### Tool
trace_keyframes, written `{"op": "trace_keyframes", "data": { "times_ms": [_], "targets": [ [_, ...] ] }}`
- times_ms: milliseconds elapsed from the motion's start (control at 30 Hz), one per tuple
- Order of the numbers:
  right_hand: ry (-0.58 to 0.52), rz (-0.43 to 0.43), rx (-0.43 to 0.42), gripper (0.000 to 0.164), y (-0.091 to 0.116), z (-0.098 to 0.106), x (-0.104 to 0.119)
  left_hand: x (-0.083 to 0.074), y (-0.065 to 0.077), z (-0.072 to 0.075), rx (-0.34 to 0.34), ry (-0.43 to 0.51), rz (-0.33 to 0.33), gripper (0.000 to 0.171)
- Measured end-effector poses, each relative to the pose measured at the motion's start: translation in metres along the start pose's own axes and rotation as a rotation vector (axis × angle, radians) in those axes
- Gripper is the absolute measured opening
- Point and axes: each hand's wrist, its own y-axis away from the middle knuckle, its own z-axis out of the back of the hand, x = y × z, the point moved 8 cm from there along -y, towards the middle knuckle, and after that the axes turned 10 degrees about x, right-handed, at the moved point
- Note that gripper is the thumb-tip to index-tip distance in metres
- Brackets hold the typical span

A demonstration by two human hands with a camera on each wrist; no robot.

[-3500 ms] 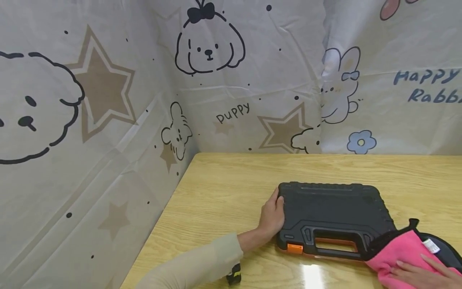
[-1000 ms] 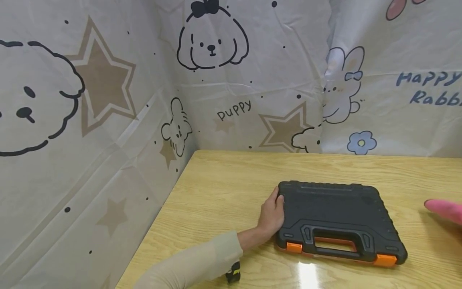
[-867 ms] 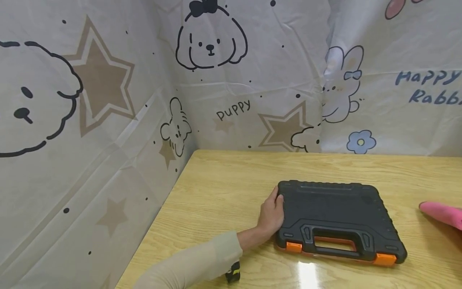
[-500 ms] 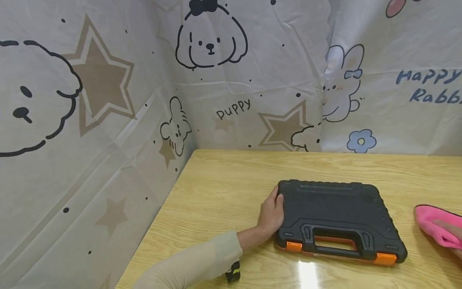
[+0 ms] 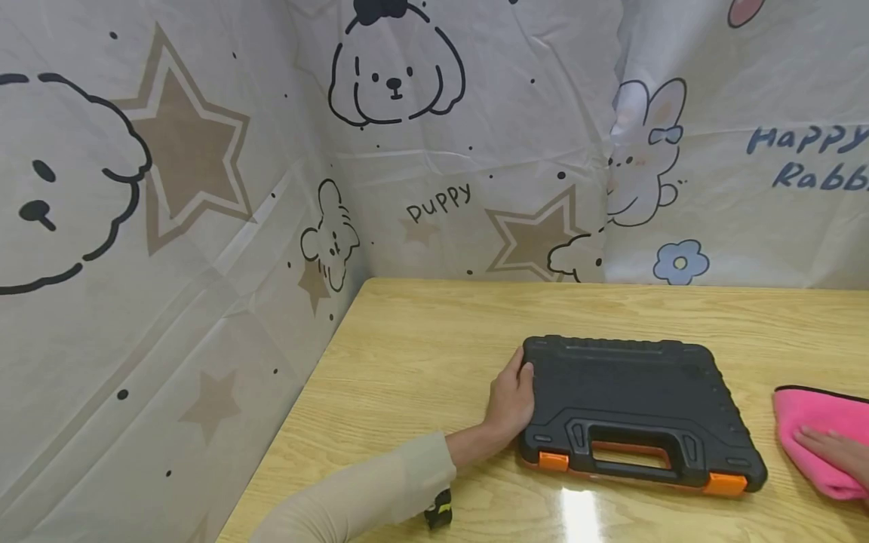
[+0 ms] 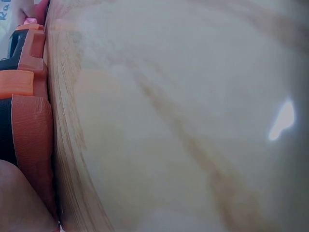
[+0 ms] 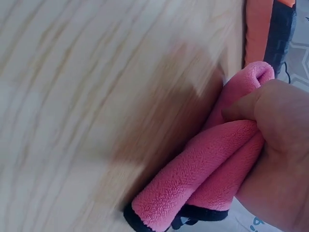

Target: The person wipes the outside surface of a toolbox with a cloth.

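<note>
Head view shows our left hand (image 5: 511,406) resting flat against the left edge of the black case (image 5: 634,407) on the table (image 5: 421,354); our right hand (image 7: 275,159) pinches the pink cloth (image 5: 818,430) beside it. A hard wipe could shove the case, we judge, since its 2 orange latches (image 5: 554,462) face us.

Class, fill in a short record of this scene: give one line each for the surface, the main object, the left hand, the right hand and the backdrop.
Surface: wooden table
Main object: black case with orange latches, lying flat, lid closed
Left hand: left hand rests against the case's left edge
Right hand: right hand holds a pink cloth on the table, right of the case and apart from it
Backdrop: cartoon curtain with puppies, stars, a rabbit
</note>
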Motion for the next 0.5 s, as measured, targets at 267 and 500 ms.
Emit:
{"op": "trace_keyframes", "data": {
  "times_ms": [267, 500],
  "targets": [
    [0.009, -0.163, -0.007, 0.148, 0.012, 0.001, 0.005, 0.002, 0.000, 0.000, -0.007, -0.009, 0.016, 0.051],
    [0.029, -0.312, 0.113, 0.155, 0.024, -0.013, -0.001, 0.004, -0.002, 0.000, -0.004, -0.009, 0.030, 0.050]
  ]
}}
